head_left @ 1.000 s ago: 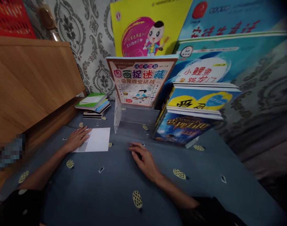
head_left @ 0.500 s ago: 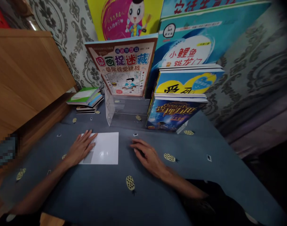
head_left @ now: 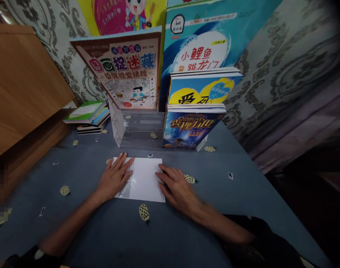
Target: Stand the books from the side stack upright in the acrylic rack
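A white sheet of paper lies flat on the blue patterned cloth in front of me. My left hand rests flat on the sheet's left part, fingers stretched out. My right hand lies at the sheet's right edge, its fingertips touching the paper, fingers spread and slightly bent. Neither hand grips anything.
A clear acrylic stand holds an upright picture book. Beside it stand several more books, a dark-blue one in front. A small stack of books lies at the left by a wooden headboard. Patterned wallpaper runs behind.
The white sheet has slid to the right under my left hand, reaching my right hand. The view has shifted, so the books now appear further left and closer.
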Motion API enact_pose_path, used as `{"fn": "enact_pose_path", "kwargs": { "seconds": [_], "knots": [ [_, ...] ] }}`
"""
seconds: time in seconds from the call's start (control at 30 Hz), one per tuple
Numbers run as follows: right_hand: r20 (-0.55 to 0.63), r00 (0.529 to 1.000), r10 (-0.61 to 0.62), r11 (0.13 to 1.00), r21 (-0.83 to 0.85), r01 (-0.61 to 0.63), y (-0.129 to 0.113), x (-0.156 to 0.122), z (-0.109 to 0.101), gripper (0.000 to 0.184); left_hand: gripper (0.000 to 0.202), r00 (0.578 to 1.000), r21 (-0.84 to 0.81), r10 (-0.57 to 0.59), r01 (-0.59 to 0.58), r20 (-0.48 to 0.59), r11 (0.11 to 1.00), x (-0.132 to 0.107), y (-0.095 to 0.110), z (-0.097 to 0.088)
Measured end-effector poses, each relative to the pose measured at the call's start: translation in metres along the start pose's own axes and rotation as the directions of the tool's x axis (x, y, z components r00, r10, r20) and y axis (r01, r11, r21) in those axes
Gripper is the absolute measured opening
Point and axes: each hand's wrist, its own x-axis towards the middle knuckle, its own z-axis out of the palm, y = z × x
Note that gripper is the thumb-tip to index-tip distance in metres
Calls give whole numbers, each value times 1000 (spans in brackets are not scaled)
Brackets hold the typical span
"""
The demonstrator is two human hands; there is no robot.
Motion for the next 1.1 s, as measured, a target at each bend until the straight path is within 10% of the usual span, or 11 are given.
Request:
{"fn": "enact_pose_path", "kwargs": {
  "seconds": [0.33,1.1],
  "knots": [
    [5,1000,-14,997,-78,15,0,-5,-2,30,46,960,-231,-161,107,-227,967,-9,-8,-10],
    [58,998,-27,990,-136,35,-2,-4,-6,17,42,928,-135,368,-372,-54,918,60,75,-2]
  ]
}}
